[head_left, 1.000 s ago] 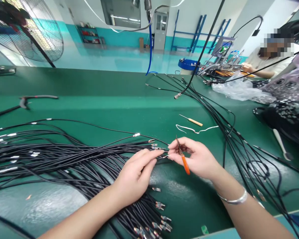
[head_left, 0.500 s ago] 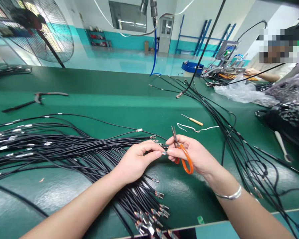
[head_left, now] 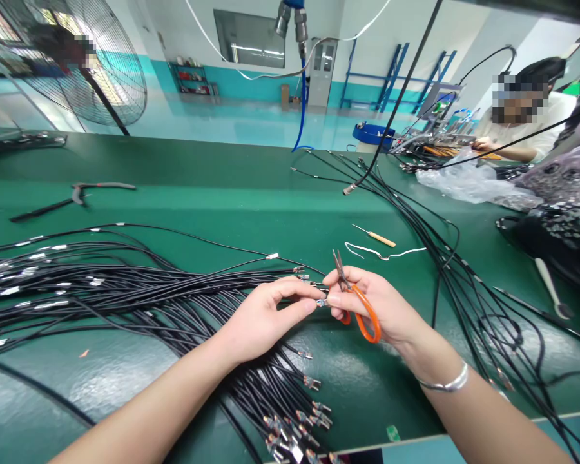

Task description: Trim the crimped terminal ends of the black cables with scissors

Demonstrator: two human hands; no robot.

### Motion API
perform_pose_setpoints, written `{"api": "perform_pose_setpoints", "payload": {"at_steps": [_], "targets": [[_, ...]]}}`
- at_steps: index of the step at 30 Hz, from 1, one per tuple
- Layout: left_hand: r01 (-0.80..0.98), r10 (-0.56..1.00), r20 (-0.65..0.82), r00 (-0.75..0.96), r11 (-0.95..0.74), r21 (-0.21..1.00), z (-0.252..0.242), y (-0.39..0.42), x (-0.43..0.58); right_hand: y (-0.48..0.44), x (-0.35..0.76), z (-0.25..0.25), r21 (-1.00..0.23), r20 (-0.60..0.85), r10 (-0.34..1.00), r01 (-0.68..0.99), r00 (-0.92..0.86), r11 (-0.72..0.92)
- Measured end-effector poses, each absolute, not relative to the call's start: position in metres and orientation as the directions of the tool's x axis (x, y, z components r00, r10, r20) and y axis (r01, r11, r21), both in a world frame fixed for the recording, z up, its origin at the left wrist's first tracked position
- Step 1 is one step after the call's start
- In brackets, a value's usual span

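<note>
Above the bundle of black cables (head_left: 183,296), my left hand (head_left: 270,316) pinches a cable end with a small metal terminal (head_left: 321,302) between thumb and fingers. My right hand (head_left: 372,299) touches the same terminal with its thumb and fingertips, and it also holds orange-handled scissors (head_left: 367,316), their blades pointing up and away. More cable ends with metal terminals (head_left: 294,428) fan out below my left hand, near the table's front edge. A wooden-handled awl (head_left: 381,239) and a white string (head_left: 384,257) lie beyond my right hand.
Pliers (head_left: 80,192) lie at the back left of the green table (head_left: 198,174). On the right are more black cables (head_left: 415,225), a brush (head_left: 551,287) and plastic bags (head_left: 478,177). One cable (head_left: 401,103) hangs from above. A person (head_left: 526,122) works at the back right.
The view has shifted slightly. Both hands stay together at the terminal, with the scissors still in my right hand. The person at the back right has moved their head a little to the left.
</note>
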State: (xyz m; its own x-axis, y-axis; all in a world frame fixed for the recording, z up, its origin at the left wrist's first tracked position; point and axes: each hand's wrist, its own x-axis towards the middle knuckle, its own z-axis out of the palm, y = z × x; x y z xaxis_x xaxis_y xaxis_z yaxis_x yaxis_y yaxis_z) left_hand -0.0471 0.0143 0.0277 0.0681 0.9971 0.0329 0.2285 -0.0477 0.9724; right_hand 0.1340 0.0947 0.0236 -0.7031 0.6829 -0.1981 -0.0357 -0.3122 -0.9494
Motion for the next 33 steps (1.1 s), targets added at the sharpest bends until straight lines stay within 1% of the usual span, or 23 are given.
{"api": "perform_pose_setpoints", "payload": {"at_steps": [3, 6, 15, 18, 21, 22, 23, 24, 25, 26, 27, 29, 31, 33], "targets": [[0.283, 0.996, 0.059, 0.065, -0.075, 0.956, 0.029, 0.014, -0.047, 0.094, 0.135, 0.025, -0.957, -0.179, 0.692, -0.040, -0.700, -0.287], [0.293, 0.997, 0.055, 0.050, -0.067, 0.954, 0.030, 0.013, -0.046, 0.093, 0.136, 0.025, -0.968, -0.154, 0.693, -0.034, -0.705, -0.250], [0.203, 0.999, 0.030, -0.030, -0.023, 0.979, 0.027, 0.013, -0.036, 0.094, 0.134, 0.020, -0.974, -0.118, 0.690, -0.050, -0.714, -0.219], [0.286, 0.993, 0.096, -0.072, -0.072, 0.956, 0.029, 0.014, -0.034, 0.096, 0.134, 0.021, -0.973, -0.118, 0.709, -0.060, -0.695, -0.221], [0.416, 0.953, 0.230, -0.198, -0.131, 0.900, 0.036, 0.005, -0.036, 0.093, 0.133, 0.024, -0.970, -0.125, 0.749, -0.079, -0.651, -0.230], [0.425, 0.939, 0.245, -0.242, -0.124, 0.897, 0.037, -0.002, -0.037, 0.089, 0.133, 0.025, -0.968, -0.133, 0.762, -0.080, -0.634, -0.236], [0.400, 0.934, 0.223, -0.279, -0.098, 0.911, 0.038, -0.010, -0.037, 0.084, 0.132, 0.026, -0.966, -0.146, 0.775, -0.079, -0.615, -0.244], [0.332, 0.946, 0.150, -0.288, -0.048, 0.942, 0.036, -0.020, -0.037, 0.076, 0.132, 0.026, -0.964, -0.161, 0.785, -0.076, -0.598, -0.256], [0.227, 0.959, 0.034, -0.283, 0.033, 0.973, 0.033, -0.030, -0.036, 0.067, 0.132, 0.025, -0.961, -0.178, 0.795, -0.072, -0.580, -0.267], [0.081, 0.959, -0.103, -0.262, 0.128, 0.988, 0.029, -0.040, -0.033, 0.057, 0.132, 0.024, -0.959, -0.193, 0.807, -0.068, -0.559, -0.276], [-0.073, 0.947, -0.229, -0.226, 0.218, 0.973, 0.024, -0.050, -0.029, 0.045, 0.131, 0.022, -0.957, -0.204, 0.820, -0.066, -0.535, -0.282], [-0.329, 0.908, -0.392, -0.147, 0.328, 0.885, 0.015, -0.065, -0.017, 0.023, 0.130, 0.016, -0.954, -0.218, 0.848, -0.079, -0.483, -0.290], [-0.501, 0.894, -0.436, -0.103, 0.332, 0.800, 0.009, -0.072, -0.006, 0.005, 0.129, 0.010, -0.946, -0.223, 0.869, -0.115, -0.441, -0.302], [-0.604, 0.905, -0.410, -0.113, 0.265, 0.751, 0.007, -0.075, 0.001, -0.009, 0.126, 0.006, -0.937, -0.232, 0.881, -0.148, -0.412, -0.316]]}}
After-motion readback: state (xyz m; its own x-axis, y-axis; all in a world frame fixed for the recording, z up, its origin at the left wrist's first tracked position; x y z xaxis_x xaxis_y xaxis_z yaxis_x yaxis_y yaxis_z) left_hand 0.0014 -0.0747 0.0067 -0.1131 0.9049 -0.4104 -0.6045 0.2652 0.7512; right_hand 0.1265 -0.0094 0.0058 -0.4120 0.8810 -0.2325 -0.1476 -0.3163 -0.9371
